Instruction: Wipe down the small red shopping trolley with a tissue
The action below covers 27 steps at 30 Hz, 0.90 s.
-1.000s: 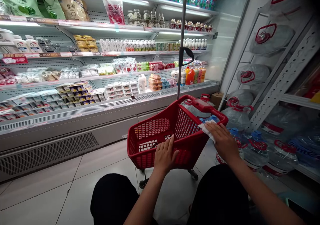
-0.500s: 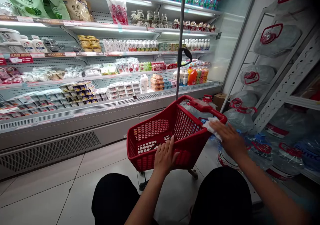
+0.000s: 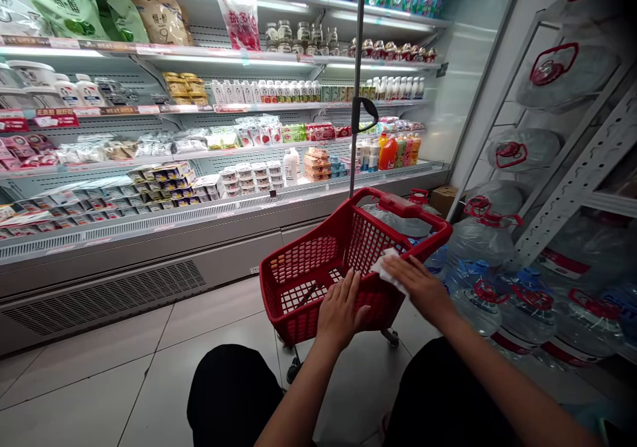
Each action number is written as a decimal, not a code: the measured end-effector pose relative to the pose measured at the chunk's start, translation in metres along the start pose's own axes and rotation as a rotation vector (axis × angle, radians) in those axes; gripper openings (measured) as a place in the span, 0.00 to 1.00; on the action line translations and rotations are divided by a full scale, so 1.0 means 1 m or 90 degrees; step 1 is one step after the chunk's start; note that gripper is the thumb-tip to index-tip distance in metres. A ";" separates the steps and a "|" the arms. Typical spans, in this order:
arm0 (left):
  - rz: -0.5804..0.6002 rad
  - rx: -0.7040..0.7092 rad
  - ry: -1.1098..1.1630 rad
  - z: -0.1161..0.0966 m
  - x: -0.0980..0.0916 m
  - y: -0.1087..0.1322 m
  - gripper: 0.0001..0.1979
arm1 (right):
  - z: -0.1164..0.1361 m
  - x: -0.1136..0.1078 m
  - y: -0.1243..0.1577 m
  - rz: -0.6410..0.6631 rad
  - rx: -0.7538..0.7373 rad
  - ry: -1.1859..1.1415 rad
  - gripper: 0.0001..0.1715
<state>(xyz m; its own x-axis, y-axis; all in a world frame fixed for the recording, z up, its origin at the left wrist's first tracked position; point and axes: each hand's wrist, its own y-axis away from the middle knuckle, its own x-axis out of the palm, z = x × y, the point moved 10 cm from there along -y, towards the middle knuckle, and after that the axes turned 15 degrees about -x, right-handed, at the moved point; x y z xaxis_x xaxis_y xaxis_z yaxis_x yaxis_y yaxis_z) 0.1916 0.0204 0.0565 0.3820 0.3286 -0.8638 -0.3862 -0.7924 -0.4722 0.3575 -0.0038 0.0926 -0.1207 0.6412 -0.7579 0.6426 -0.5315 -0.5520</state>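
In front of my knees stands a small red plastic shopping cart (image 3: 303,324) with grid walls and a dark pole rising behind it. My left hand (image 3: 341,308) rests flat on the near side rim, fingers stretched and thumb apart, holding nothing. Against the same rim, closer to the cart handle (image 3: 398,205), my right hand (image 3: 418,288) presses a crumpled white cloth or tissue (image 3: 388,264) under its fingers. A dark strip-like thing (image 3: 306,294) lies in the basket; its kind is unclear.
A lit refrigerated display (image 3: 249,201) with packaged dairy and drinks runs along the back. Large water bottles (image 3: 527,308) with red handles crowd the right, partly on a white metal rack (image 3: 572,188). A cardboard box (image 3: 444,199) sits behind the cart. The floor (image 3: 199,361) is tiled.
My right hand has slid with the white cloth from the handle corner leftward and down along the near rim, towards my left hand. My left hand stays on the rim.
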 end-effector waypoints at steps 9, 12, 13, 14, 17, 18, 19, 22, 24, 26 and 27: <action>-0.042 -0.007 -0.041 -0.003 -0.002 0.000 0.38 | -0.087 -0.006 0.031 -0.042 0.217 0.050 0.50; -0.054 -0.021 -0.050 -0.004 -0.001 -0.002 0.38 | -0.031 0.015 0.004 -0.047 0.145 -0.008 0.50; -0.054 -0.020 -0.049 -0.004 -0.001 -0.002 0.39 | -0.009 0.022 -0.004 -0.034 0.105 -0.032 0.50; -0.051 -0.016 -0.047 -0.004 -0.001 -0.003 0.39 | 0.010 0.028 -0.010 -0.021 0.076 -0.050 0.49; -0.039 0.001 -0.038 0.000 -0.003 -0.001 0.38 | 0.038 0.034 -0.012 0.010 0.027 -0.063 0.48; -0.036 0.003 -0.037 0.003 -0.004 -0.001 0.37 | 0.036 0.033 -0.009 0.017 0.019 -0.059 0.47; -0.034 0.003 -0.038 0.005 -0.005 0.000 0.37 | 0.030 0.030 -0.004 0.021 0.015 -0.052 0.47; -0.030 -0.007 -0.038 0.014 -0.005 0.000 0.35 | -0.008 0.017 0.015 0.023 0.035 -0.014 0.46; -0.022 -0.012 -0.034 0.017 -0.004 0.000 0.34 | -0.037 0.009 0.027 0.023 0.074 0.017 0.48; -0.015 -0.018 -0.026 0.018 -0.001 -0.001 0.34 | -0.062 0.004 0.037 0.019 0.130 0.041 0.50; -0.014 -0.020 -0.021 0.018 0.000 -0.002 0.34 | -0.073 0.004 0.040 0.014 0.161 0.045 0.51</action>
<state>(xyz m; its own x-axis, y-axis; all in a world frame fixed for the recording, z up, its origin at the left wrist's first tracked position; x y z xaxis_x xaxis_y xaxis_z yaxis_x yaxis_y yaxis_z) 0.1775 0.0308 0.0546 0.3617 0.3624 -0.8590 -0.3516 -0.8003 -0.4857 0.4376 0.0177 0.0931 -0.0503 0.6601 -0.7495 0.4336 -0.6616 -0.6118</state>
